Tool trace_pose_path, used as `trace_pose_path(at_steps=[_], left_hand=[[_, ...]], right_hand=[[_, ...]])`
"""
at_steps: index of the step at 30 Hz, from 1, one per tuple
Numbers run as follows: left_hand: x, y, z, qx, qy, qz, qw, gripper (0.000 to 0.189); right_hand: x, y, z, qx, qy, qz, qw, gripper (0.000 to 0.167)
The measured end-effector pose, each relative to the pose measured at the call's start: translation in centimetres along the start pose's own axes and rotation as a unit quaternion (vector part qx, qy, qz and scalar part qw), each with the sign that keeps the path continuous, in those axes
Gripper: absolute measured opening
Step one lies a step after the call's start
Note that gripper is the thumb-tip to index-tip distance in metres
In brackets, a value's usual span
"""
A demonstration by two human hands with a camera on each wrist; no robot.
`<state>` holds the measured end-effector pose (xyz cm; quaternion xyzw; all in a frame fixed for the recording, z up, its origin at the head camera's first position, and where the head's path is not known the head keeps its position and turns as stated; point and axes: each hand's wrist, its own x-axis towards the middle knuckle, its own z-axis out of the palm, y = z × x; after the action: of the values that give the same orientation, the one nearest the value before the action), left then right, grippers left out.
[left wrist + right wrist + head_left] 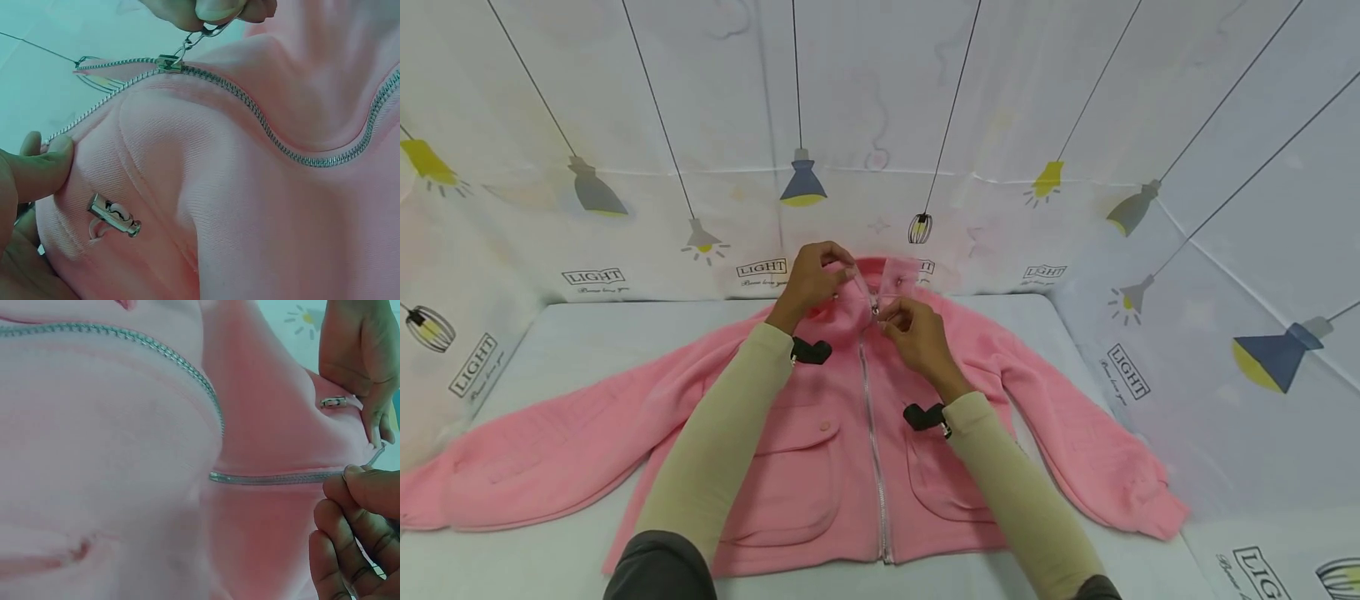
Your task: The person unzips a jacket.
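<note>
A pink jacket [805, 492] lies front up with its sleeves spread. My left hand [812, 279] grips the left edge of the raised collar; in the left wrist view its thumb [56, 162] presses the fabric beside the open zipper teeth. My right hand [921, 333] pinches the zipper's pull [209, 30], which hangs by a small chain from the slider [169, 63]. Below the slider the metal zipper [874, 425] is closed down to the hem; above it the two collar edges part. A metal cord toggle [114, 214] sits on the collar near my left hand.
The jacket rests on a white-covered table [625, 321]. Behind it hangs a white cloth [880, 100] printed with lamps, and more cloth closes off both sides. Flap pockets [797, 433] lie below my forearms. The left sleeve [550, 450] reaches the picture's edge.
</note>
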<state>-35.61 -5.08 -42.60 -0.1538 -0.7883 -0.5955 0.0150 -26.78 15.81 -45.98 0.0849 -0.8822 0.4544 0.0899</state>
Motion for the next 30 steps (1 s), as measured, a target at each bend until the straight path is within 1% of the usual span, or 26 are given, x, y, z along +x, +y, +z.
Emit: trace_pose_path(at_steps=[7, 11, 15, 19, 26, 28, 30], left_hand=[[-0.1, -0.2, -0.2, -0.015, 0.023, -0.004, 0.9996, 0.012], [-0.2, -0.3, -0.3, -0.019, 0.033, -0.006, 0.9993, 0.013], [-0.2, -0.3, -0.5, -0.024, 0.039, 0.001, 0.9990, 0.015], [-0.2, -0.3, -0.6, -0.028, 0.051, 0.003, 0.9983, 0.016], [-0.2, -0.4, -0.9, -0.022, 0.074, -0.023, 0.9968, 0.013], [-0.1, -0.5, -1.0, -0.022, 0.081, -0.024, 0.9962, 0.013], [-0.1, -0.5, -1.1, -0.024, 0.088, -0.019, 0.9957, 0.013]], right_hand=[[-0.5, -0.1, 0.3, -0.003, -0.002, 0.000, 1.0000, 0.005], [-0.7, -0.3, 0.4, 0.004, -0.003, 0.003, 1.0000, 0.007], [-1.1, -0.4, 0.4, 0.011, -0.010, 0.011, 0.9998, 0.008], [-1.4, -0.4, 0.5, 0.003, -0.010, 0.016, 0.9998, 0.007], [-1.9, -0.6, 0.5, 0.005, -0.013, 0.019, 0.9997, 0.005], [-2.1, -0.7, 0.5, 0.006, -0.016, 0.022, 0.9996, 0.005], [-2.2, -0.7, 0.5, 0.007, -0.020, 0.023, 0.9995, 0.006]])
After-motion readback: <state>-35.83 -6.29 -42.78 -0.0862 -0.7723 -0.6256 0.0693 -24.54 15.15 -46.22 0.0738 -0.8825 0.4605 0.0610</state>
